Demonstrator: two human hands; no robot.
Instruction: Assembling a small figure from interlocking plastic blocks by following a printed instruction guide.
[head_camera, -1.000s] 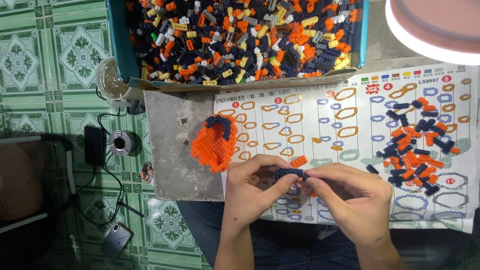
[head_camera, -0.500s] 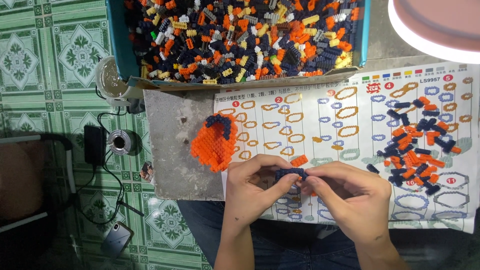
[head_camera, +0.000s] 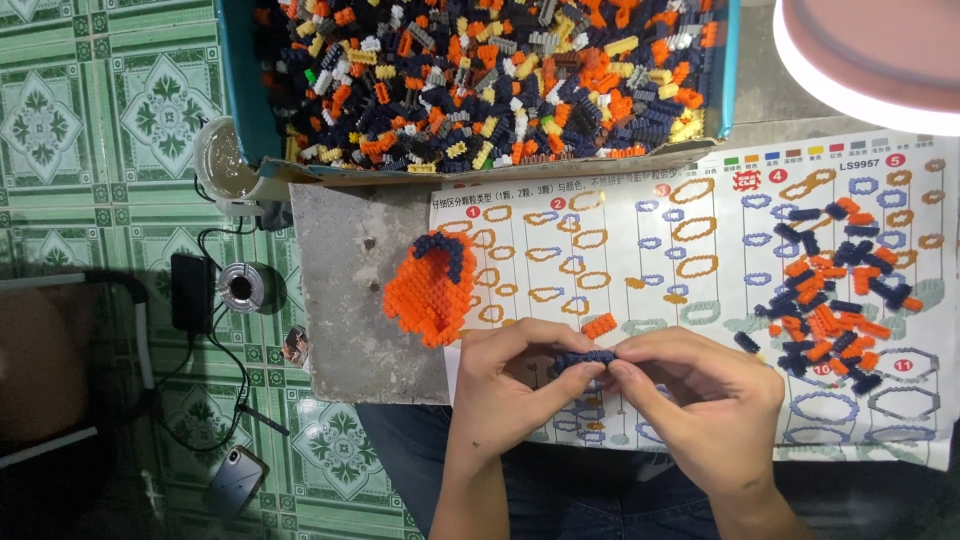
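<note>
Near lower edge of printed instruction sheet (head_camera: 620, 250), left hand (head_camera: 505, 385) and right hand (head_camera: 700, 395) meet — fingers of both pinched narrow on dark-blue brick strip (head_camera: 585, 358), held just above sheet. Small orange brick piece (head_camera: 599, 326) just beyond strip. Orange brick model (head_camera: 432, 290) with dark-blue top lies left, on grey slab (head_camera: 345, 300). Loose orange and dark-blue brick pile (head_camera: 830, 295) well to right. Blue bin of mixed bricks (head_camera: 480, 75) along far edge. Versus half-second earlier: hands, strip, surroundings unchanged.
</note>
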